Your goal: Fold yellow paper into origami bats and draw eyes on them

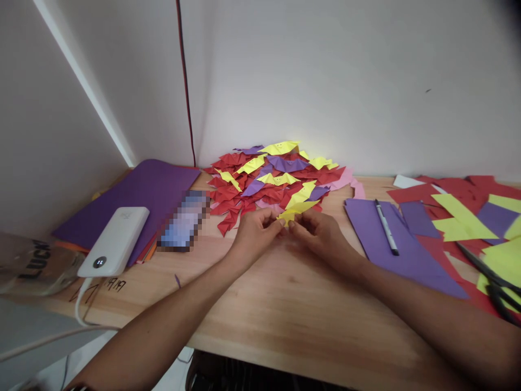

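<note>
Bare forearms (175,314) reach across the table (293,320) as my left hand (253,233) and right hand (322,231) each pinch one yellow paper piece (300,209) in front of the folded-paper pile (273,194), apparently to keep it steady.

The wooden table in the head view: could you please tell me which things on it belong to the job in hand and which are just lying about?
Likely part of the job:
yellow paper, pinched by the left hand and right hand
folded-paper pile behind
pen
scissors
cut paper pieces at right
purple sheet under the pen

Apparently just lying about:
white power bank
phone
white cable
</note>
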The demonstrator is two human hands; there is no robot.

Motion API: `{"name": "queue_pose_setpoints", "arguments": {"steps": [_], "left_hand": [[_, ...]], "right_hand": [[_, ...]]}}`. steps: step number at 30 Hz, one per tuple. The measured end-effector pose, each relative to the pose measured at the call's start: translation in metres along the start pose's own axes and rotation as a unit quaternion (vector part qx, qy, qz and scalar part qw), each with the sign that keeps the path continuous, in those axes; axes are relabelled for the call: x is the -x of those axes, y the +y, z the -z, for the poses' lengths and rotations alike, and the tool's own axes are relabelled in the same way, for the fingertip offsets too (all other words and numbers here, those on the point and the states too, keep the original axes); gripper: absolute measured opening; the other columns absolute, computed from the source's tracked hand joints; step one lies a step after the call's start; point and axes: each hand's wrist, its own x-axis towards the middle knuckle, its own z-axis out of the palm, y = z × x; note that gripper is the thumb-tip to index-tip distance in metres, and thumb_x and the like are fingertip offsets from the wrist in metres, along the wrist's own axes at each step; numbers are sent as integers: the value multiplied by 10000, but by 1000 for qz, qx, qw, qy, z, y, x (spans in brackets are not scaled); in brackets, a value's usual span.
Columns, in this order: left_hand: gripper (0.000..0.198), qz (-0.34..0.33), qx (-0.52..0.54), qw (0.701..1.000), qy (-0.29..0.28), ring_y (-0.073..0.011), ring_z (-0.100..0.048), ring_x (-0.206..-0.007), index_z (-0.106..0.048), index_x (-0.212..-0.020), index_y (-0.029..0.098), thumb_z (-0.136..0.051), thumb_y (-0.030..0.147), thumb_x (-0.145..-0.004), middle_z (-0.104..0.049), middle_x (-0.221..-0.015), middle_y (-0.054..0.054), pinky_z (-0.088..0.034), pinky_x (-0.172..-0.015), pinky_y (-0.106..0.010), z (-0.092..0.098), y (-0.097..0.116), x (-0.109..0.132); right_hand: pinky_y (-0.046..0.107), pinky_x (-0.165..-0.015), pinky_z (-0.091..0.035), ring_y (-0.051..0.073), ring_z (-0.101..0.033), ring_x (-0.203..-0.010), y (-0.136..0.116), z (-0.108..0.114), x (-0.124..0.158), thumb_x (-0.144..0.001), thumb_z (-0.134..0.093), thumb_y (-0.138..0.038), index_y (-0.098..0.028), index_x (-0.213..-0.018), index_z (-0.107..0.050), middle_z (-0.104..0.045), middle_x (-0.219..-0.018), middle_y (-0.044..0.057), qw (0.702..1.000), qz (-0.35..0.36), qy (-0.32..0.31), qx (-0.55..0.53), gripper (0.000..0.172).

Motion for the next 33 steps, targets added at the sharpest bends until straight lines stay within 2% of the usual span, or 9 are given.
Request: {"name": "queue_pose_setpoints", "arguments": {"steps": [4, 10, 16, 20, 24, 29, 33], "left_hand": [[161, 21, 48, 998, -18, -120, -590, -596, -619, -701, 138, -603, 268, -795, -661, -658, -37, -463, -606, -238, 1, -1, 0], [145, -4, 7, 1000, -6, -138, -617, -600, -630, -703, 157, -603, 266, -795, -667, -663, -32, -484, -614, -253, 1, 0, 2], [157, -11, -11, 1000, 4, -143, -626, -613, -647, -703, 162, -580, 252, -813, -682, -672, -30, -487, -634, -260, 2, 2, 2], [147, -32, -48, 998, 15, -148, -635, -655, -661, -717, 165, -569, 230, -811, -694, -706, -31, -480, -642, -261, 0, 4, 4], [140, -39, -95, 994, 28, -149, -630, -662, -665, -698, 167, -580, 221, -795, -691, -688, -23, -462, -644, -263, 0, 5, 4], [190, -12, -14, 1000, 1, -131, -623, -609, -652, -681, 158, -557, 244, -822, -677, -662, -22, -470, -608, -247, 2, 2, 2], [145, -12, -8, 1000, 10, -133, -633, -635, -666, -710, 148, -588, 234, -798, -689, -701, -37, -483, -632, -247, 0, 0, 2]], "right_hand": [[260, -499, -311, 112, -394, -555, 0, 1, -1, -828, -524, -298, -208, -658, -438, -467, -607, -23, 1000, 9, -5, -1, 210], [268, -477, -293, 114, -397, -523, -1, 1, -1, -825, -557, -361, -204, -617, -462, -490, -576, -14, 1000, -9, -10, 20, 277], [268, -514, -349, 132, -462, -579, 4, 1, -1, -842, -529, -341, -194, -693, -521, -555, -641, 5, 1000, 5, -13, 3, 209], [275, -495, -326, 129, -440, -552, 0, 1, -1, -834, -551, -366, -197, -633, -503, -519, -596, 0, 1000, -17, -9, 9, 267], [284, -493, -306, 129, -428, -547, 0, 1, 0, -844, -538, -380, -191, -627, -524, -515, -594, 3, 999, -20, -34, 17, 288], [278, -513, -341, 139, -468, -586, 6, 1, -2, -839, -542, -363, -191, -700, -534, -552, -647, 10, 1000, -6, -14, 13, 222], [276, -478, -308, 131, -436, -539, 3, 1, -3, -819, -569, -387, -200, -638, -499, -522, -590, 0, 1000, -22, -1, 23, 270]]}}
